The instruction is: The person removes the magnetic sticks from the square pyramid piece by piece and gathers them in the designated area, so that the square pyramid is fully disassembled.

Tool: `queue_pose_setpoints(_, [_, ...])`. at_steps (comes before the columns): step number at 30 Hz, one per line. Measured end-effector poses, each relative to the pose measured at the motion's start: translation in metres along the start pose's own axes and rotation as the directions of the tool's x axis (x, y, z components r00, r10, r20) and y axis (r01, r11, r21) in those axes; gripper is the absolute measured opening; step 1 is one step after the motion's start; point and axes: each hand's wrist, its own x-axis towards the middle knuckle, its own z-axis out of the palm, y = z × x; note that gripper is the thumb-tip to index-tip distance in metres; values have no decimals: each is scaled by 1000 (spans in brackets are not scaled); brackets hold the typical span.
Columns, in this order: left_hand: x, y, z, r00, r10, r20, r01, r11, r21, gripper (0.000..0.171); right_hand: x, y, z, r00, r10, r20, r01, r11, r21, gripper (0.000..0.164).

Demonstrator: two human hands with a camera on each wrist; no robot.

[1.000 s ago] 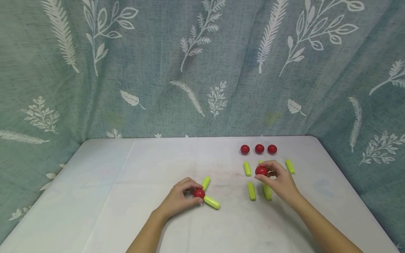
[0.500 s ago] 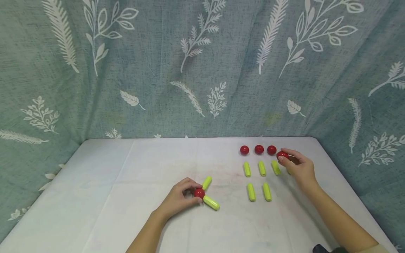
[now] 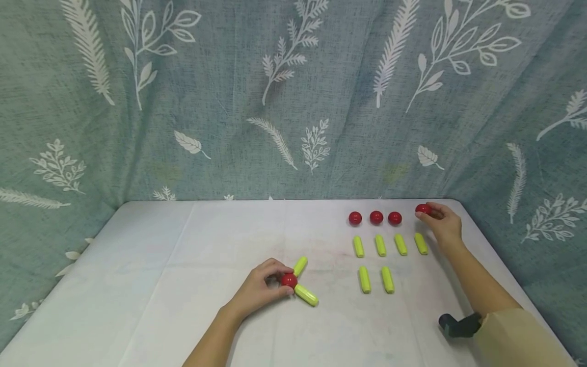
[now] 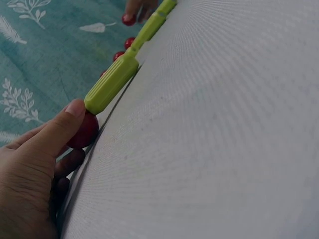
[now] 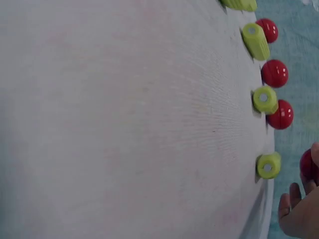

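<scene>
Near the middle of the table, my left hand (image 3: 259, 290) pinches a red ball (image 3: 289, 281) between thumb and fingers. Two yellow-green rods meet that ball: one rod (image 3: 300, 265) points to the back right, the other rod (image 3: 306, 295) to the front right. In the left wrist view the thumb lies by the ball (image 4: 85, 132), right where a ribbed rod (image 4: 112, 87) joins it. At the back right, my right hand (image 3: 443, 224) holds another red ball (image 3: 423, 209) by its fingertips. Only part of this hand (image 5: 304, 214) shows in the right wrist view.
Three red balls (image 3: 376, 217) stand in a row left of my right hand. In front of them lie several yellow-green rods (image 3: 380, 245) in two rows, some with round metal ends. A leaf-patterned curtain (image 3: 229, 102) hangs behind the white table (image 3: 206, 234).
My right hand has carried its red ball from above the rods to the back right, past the row of balls. The left hand has kept still. The right sleeve has come into view.
</scene>
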Motion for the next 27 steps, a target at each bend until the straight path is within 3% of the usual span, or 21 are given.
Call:
queue_pose_setpoints(5, [1,0,1,1000,0,3,0,1000,-7,39,16,9,0,998,27,56,-26,999,-23,66])
queue_pose_setpoints(14, [-1,1,2,1000,-12,-12,12,999,35,39,25,25,9,990,78,117,-58,984,-169,64])
queue_pose_setpoints(22, [-1,33,-6,1000,-14,2,14,999,35,37,24,28,9,994,23,103,-4,984,-177,64])
queue_pose_setpoints(27, [0,21,-3,1000,-20,-2,20,999,38,38,26,29,8,993,36,109,-19,987,-157,70])
